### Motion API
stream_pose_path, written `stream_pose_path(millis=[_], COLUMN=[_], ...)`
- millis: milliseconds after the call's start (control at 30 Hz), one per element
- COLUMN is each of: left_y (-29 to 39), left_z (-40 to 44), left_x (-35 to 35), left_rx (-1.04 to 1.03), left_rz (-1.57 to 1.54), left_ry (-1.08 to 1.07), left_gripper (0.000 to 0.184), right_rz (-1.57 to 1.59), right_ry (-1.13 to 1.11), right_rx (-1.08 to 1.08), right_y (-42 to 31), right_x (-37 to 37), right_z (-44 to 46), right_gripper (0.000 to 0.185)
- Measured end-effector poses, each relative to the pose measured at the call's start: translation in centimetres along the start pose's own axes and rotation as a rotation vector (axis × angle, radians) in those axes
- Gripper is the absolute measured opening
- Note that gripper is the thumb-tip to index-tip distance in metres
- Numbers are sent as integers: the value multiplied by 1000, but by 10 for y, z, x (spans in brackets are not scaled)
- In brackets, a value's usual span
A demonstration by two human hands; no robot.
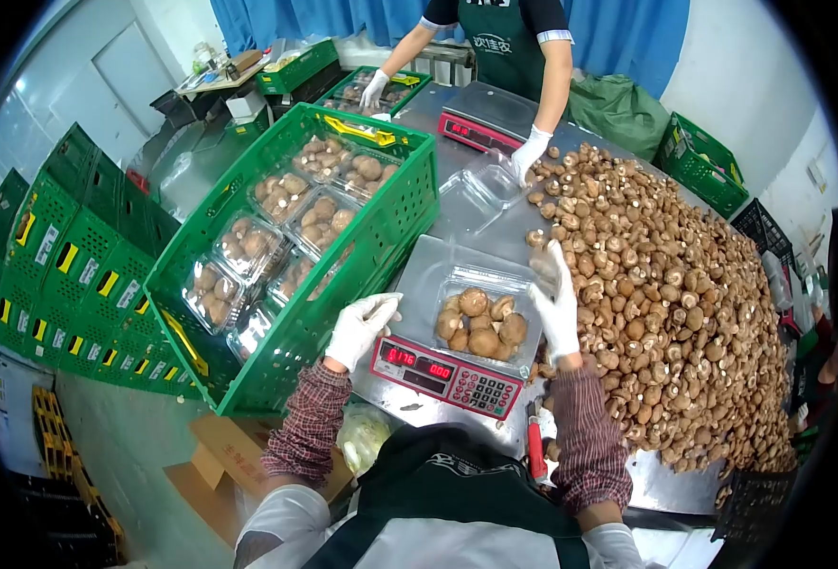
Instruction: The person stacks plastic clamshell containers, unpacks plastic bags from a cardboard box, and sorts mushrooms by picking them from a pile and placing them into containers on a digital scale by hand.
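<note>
A clear plastic tray of brown mushrooms [480, 325] rests on a digital scale [449, 376] with a red panel and lit digits. My left hand [362, 329], in a white glove, hovers by the scale's left side, its fingers loosely extended and holding nothing visible. On the tray's right side is my gloved right hand [558, 313]. Between its thumb and fingers shows a brownish mushroom [545, 267], smeared by motion. A large pile of loose mushrooms [665, 313] spreads over the metal table to the right of that hand.
To the left stands a green crate [291, 256] of packed trays. Empty clear trays [480, 190] lie beyond my scale. Opposite, a co-worker's gloved hand [531, 152] is near the pile, beside another scale [480, 131]. A red-handled tool [535, 446] lies near me. Green crates [77, 266] are stacked far left.
</note>
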State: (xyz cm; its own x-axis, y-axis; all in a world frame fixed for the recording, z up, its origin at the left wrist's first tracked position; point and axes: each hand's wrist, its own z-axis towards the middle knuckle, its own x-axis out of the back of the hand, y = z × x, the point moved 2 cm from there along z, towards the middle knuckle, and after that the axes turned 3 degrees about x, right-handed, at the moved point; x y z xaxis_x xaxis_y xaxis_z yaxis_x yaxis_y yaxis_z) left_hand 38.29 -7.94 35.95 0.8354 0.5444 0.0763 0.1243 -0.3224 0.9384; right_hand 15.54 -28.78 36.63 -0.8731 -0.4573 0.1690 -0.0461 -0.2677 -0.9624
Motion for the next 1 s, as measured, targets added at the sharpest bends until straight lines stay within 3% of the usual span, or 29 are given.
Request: stream_pose_path(millis=[67,167,267,300,333,400,467,600,700,767,833,867,933,1000], left_y=[-19,-19,-51,-60,-66,-75,-61,-64,-14,19,62,80,101,108], left_z=[4,1,13,16,19,24,17,11,-29,-53,-79,-82,-82,-83], left_x=[-4,-18,-37,-41,-43,-45,-47,-43,-7,31,80,107,173,219], left_rx=[20,214,121,97,91,196,213,87,-145,-363,-254,-362,-519,-283], left_rz=[56,122,64,4,4,-180,-171,-275,-124,-221,-190,-199,28,-195], left_ry=[-67,-177,-273,-256,-259,-266,-249,-190,42,187,389,467,611,586], left_gripper=[39,46,29,19,19,13,12,15,18,21,22,25,28,28], right_rz=[-339,-450,-398,-163,-166,286,424,373,435,430,427,433,190,319], right_ry=[-159,-201,-74,-27,-23,-53,-107,-139,-200,-308,-471,-577,-560,-483], right_rx=[370,310,115,-48,-43,-468,-639,-552,-389,-281,-134,-25,179,174], right_y=[9,14,30,30,36,61,64,65,3,-45,-83,-97,-112,-95], right_x=[16,26,24,21,23,24,22,15,-18,-53,-93,-109,-126,-129], right_z=[-32,-79,-102,-106,-109,-112,-104,-88,-70,-57,-44,-35,-12,22], right_gripper=[53,36,46,48,48,40,25,26,25,29,39,45,46,30])
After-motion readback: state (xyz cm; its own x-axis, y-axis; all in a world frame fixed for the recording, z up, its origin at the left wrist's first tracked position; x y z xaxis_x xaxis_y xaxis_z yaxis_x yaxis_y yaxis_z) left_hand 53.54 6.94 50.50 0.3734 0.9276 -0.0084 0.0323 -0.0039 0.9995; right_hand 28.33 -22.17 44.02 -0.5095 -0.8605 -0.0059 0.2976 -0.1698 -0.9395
